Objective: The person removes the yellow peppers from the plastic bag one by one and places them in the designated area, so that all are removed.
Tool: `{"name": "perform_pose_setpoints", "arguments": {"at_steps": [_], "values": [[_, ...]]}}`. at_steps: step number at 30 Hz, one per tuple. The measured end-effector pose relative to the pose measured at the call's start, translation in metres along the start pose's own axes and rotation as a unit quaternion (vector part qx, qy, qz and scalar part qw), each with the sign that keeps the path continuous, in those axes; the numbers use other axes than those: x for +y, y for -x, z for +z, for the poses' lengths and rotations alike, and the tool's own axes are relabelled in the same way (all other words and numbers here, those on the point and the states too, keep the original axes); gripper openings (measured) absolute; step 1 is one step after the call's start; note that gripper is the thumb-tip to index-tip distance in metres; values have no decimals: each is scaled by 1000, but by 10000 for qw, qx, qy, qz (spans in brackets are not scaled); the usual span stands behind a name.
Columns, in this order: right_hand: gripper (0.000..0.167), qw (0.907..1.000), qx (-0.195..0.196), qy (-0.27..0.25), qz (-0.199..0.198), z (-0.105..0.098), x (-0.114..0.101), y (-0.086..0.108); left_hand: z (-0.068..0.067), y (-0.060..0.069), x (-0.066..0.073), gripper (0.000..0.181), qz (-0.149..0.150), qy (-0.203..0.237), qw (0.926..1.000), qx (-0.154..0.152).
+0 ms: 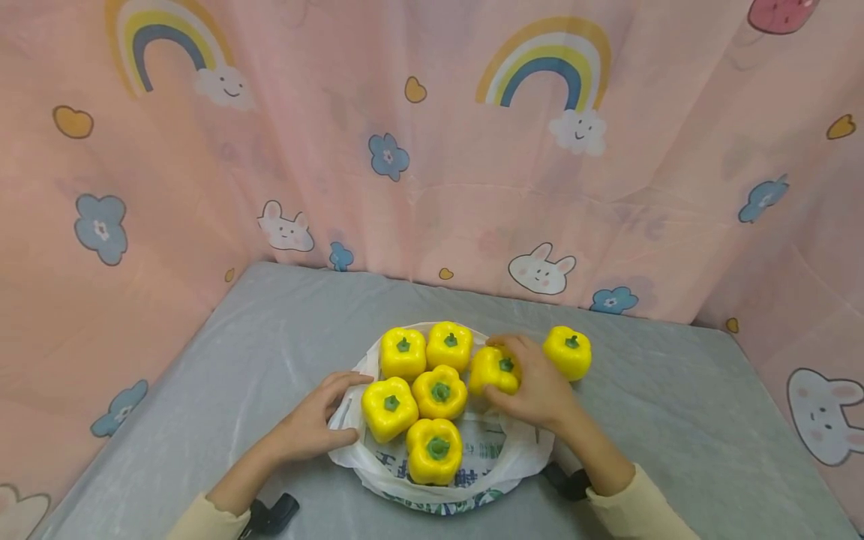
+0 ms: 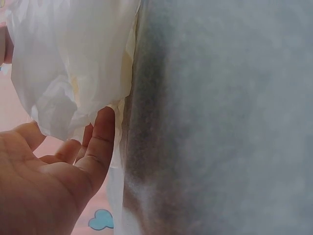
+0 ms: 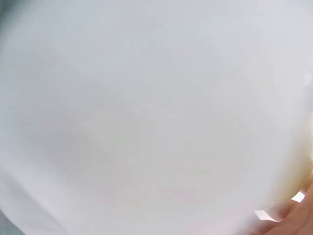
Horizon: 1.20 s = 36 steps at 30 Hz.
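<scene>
Several yellow bell peppers point(image 1: 433, 451) with green stems sit inside a white plastic bag point(image 1: 529, 454), its mouth spread wide. At the bag's far right side, my right hand point(image 1: 545, 390) grips a yellow bell pepper point(image 1: 484, 369) between thumb and fingers. Against the left rim lies my left hand point(image 1: 307, 424), its fingers and thumb apart. The left wrist view has this hand point(image 2: 49, 181) with extended fingertips at the bag's white side point(image 2: 58, 63). White plastic point(image 3: 146, 117) fills most of the right wrist view, leaving only part of my right hand point(image 3: 296, 218) at the lower right.
One more yellow bell pepper point(image 1: 568, 354) stands outside the bag, just beyond my right hand. A grey cover point(image 1: 682, 420) lies over the table. Pink printed curtains point(image 1: 445, 217) hang behind it and along both sides.
</scene>
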State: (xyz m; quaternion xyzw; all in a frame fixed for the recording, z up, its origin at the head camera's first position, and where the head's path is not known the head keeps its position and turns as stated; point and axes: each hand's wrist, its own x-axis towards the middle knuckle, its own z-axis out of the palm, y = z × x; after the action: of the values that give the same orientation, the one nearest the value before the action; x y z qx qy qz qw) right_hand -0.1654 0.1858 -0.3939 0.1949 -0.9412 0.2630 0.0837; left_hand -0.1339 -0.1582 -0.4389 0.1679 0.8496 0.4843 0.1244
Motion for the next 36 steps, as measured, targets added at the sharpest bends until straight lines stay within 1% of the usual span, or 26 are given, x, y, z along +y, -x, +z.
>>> {"name": "perform_pose_setpoints", "arguments": {"at_steps": [4,6,11,19,24,26,30,36], "values": [[58,9999,148,19,-30,-11,-1,0,0,0,0,66,4,-25,10000,22],[57,9995,303,68,-81,-17,-1,-1,0,0,0,67,-8,-23,10000,20],[53,9976,630,280,-51,-33,2,-1,0,0,0,67,-41,2,10000,5],[51,9950,958,275,-82,-59,11,2,0,0,1,66,-45,-13,10000,3],[50,9919,1168,496,24,-71,20,7,0,0,2,65,-70,-59,10000,6],[50,9908,1216,595,42,-76,23,10,0,0,1,65,-55,-56,10000,8],[49,9905,1242,575,155,-85,30,16,0,0,1,65,-21,-71,10000,11],[47,9892,1100,736,637,-98,42,24,0,0,0,65,-22,-92,10000,19]]}}
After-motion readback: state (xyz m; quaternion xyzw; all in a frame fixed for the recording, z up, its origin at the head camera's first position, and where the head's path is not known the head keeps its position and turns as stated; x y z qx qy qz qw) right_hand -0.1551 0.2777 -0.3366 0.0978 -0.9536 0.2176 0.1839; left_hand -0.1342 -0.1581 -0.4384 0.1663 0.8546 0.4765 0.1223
